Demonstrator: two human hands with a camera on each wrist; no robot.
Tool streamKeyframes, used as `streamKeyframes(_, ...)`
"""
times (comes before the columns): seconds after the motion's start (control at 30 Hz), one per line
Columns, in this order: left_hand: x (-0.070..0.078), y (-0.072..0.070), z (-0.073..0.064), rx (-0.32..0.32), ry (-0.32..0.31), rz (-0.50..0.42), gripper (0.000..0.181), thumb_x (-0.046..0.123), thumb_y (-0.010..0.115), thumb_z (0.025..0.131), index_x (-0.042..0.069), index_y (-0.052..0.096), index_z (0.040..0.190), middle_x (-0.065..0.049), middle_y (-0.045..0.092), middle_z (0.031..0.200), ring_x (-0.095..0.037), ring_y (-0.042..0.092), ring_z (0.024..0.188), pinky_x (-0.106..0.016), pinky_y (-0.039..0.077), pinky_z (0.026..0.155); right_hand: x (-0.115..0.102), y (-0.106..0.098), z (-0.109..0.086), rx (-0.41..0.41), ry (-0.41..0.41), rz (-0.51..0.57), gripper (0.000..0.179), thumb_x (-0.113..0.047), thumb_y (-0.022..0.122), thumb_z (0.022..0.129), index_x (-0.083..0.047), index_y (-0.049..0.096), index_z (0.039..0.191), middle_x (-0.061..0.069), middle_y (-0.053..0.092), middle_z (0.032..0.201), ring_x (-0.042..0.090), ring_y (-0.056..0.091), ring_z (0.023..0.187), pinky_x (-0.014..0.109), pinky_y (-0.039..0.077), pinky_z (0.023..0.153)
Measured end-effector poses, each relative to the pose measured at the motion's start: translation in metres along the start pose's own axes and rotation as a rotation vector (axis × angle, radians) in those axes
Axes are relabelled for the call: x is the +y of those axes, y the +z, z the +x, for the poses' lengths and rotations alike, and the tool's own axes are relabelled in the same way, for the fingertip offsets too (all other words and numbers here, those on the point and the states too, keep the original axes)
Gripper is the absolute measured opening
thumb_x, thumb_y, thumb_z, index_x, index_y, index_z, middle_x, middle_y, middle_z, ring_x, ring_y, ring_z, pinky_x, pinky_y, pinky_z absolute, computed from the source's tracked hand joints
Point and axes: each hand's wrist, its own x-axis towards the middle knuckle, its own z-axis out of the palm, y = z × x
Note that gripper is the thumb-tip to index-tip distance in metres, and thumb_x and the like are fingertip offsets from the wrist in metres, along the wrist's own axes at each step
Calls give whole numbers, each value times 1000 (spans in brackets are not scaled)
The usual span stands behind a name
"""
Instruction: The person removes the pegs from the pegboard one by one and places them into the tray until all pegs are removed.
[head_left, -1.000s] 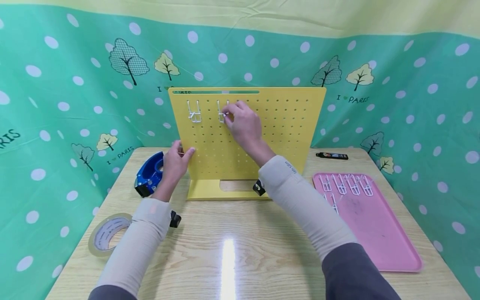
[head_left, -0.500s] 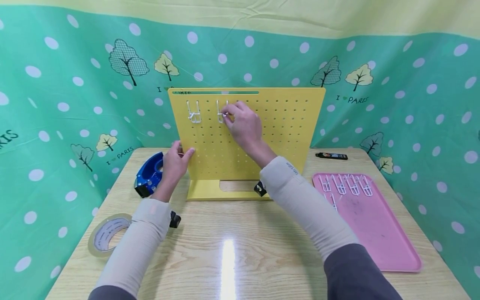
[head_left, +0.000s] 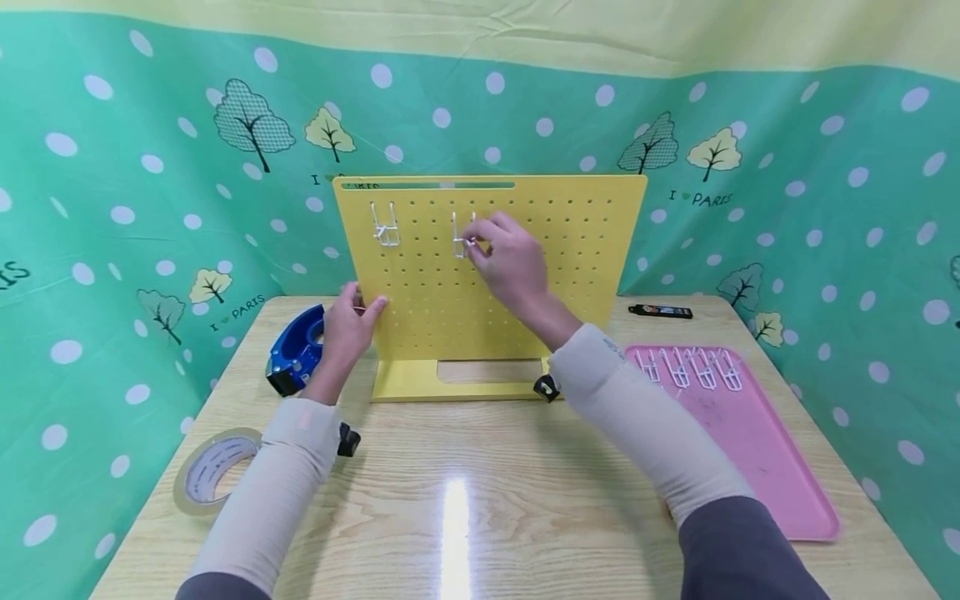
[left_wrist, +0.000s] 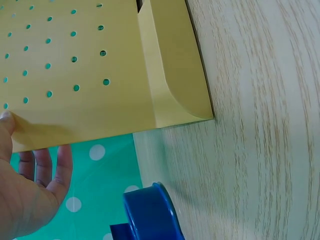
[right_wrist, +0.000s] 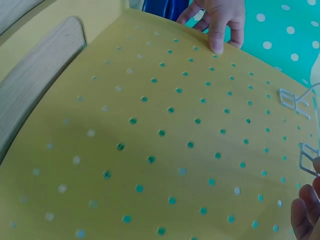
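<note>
My left fingers (left_wrist: 64,165) clamp the board (head_left: 450,325) at its left edge. One hook (head_left: 386,228) hangs near its upper left. Further right, a second hook (head_left: 455,237) is pinched in my right fingers (head_left: 483,229), held up at the board. I seem to be fitting it; next, its ends likely need lining up and pushing home. Spare hooks (head_left: 705,380) lie on the tray (head_left: 776,483).

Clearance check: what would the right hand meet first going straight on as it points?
Probably the yellow pegboard, with the white hook pinched in the right hand leading; depth unclear, it may already touch.
</note>
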Motion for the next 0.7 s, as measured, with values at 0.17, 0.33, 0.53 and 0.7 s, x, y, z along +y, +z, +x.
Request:
streamKeyframes(0.17,1,0,-2,-1,8,0,47,44,56,103,9,52,134,-20,68,115,-33,66,101,-43,58,83,14,-15,-12,-36,39,-7,8,-18,71,95,-13,76,98,5,73,97,18,69,79,27,57,68)
streamKeyframes(0.33,0,0,-2,-2,7,-1,47,45,57,103,10,52,134,-20,67,115,-34,66,100,-43,58,82,29,-35,-25,-79,87,0,7,-18,73,95,-12,76,96,6,74,98,20,68,77,30,57,67)
streamKeyframes(0.53,0,0,-1,4,11,9,48,46,56,103,9,53,134,-20,67,115,-33,66,100,-40,57,80,51,-61,-43,-151,149,-4,7,-18,73,95,-11,75,96,7,73,97,21,68,76,33,58,65)
streamKeyframes(0.7,0,1,-1,0,5,4,49,46,56,103,10,52,135,-20,67,116,-33,66,101,-42,58,82,73,-81,-60,-169,187,18,5,-13,74,94,-8,75,95,9,75,100,23,69,75,33,59,62)
